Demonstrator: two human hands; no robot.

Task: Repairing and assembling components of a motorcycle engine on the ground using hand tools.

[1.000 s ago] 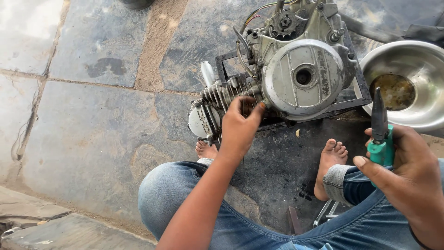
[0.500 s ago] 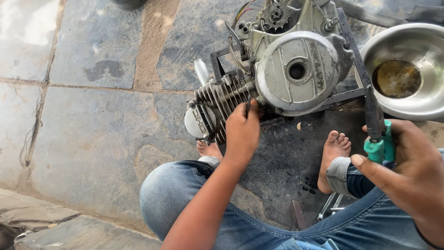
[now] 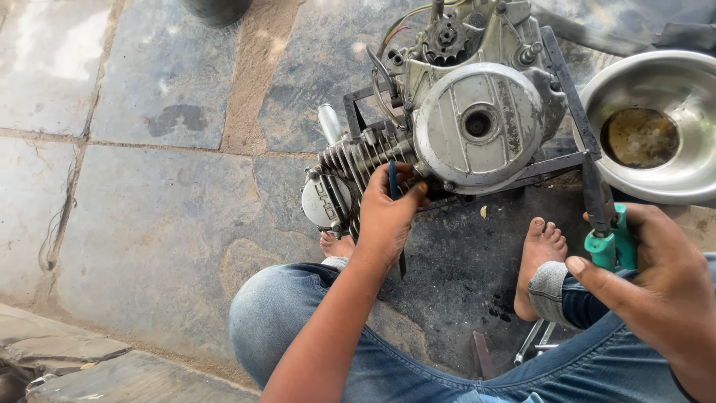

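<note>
1. A person sits on a stone-slab floor (image 3: 149, 224), seen from above; both knees in blue jeans are bent, and two bare feet rest near a small motorcycle engine (image 3: 455, 127) lying on its side in the far centre of the scene.
2. The engine shows a round grey side cover facing up, cooling fins on its left, and a small sprocket at its far edge; it sits in a dark metal frame (image 3: 567, 97) over an oil-stained patch of floor.
3. The left hand (image 3: 388, 213) rests against the near side of the fins, just below the cover; its grip is pressed together, pinching a thin dark rod-like tool (image 3: 393, 179) that runs through the fingers, one end towards the engine, the other towards the knee.
4. The right hand (image 3: 656, 276), near right, has its grip closed around the green handle of a screwdriver (image 3: 603, 216); the dark shaft points far, towards the frame.
5. A steel bowl (image 3: 671, 172) with brown residue stands at the far right, just beside the frame.
</note>
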